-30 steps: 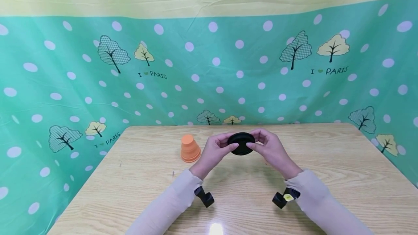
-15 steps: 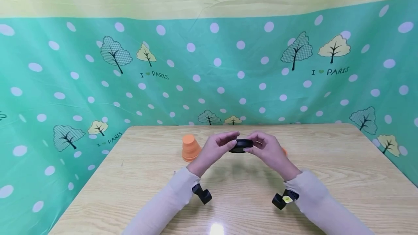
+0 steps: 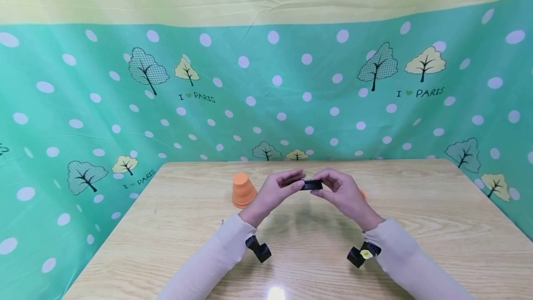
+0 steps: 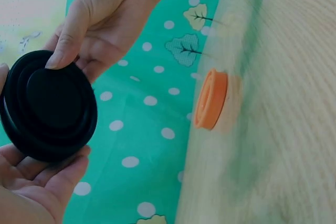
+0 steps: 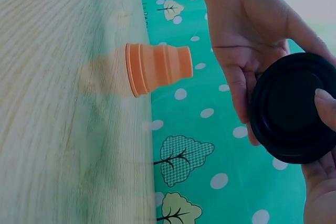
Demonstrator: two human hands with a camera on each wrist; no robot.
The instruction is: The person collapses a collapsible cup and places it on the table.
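A black collapsible cup (image 3: 312,184), pressed flat into a ringed disc, is held above the table between both hands. The head view catches it nearly edge-on; in the left wrist view its round face (image 4: 52,106) shows. My left hand (image 3: 276,192) grips its left side, the thumb along the lower edge and the fingers stretched over the top. On the right side my right hand (image 3: 343,193) pinches it, with the thumb (image 4: 68,45) on the face and the fingers behind. Parts of the fingers are hidden by the disc.
An orange stepped cup (image 3: 243,191) stands upside down on the wooden table (image 3: 187,235), left of the hands. A flat orange ring-shaped piece (image 4: 212,99) lies beyond the right hand, mostly hidden in the head view. Behind the table hangs a green patterned cloth (image 3: 225,124).
The black cup has tilted from showing its round face to nearly edge-on. My left fingers have lifted and straightened above it. The orange flat piece now peeks out beside the right wrist.
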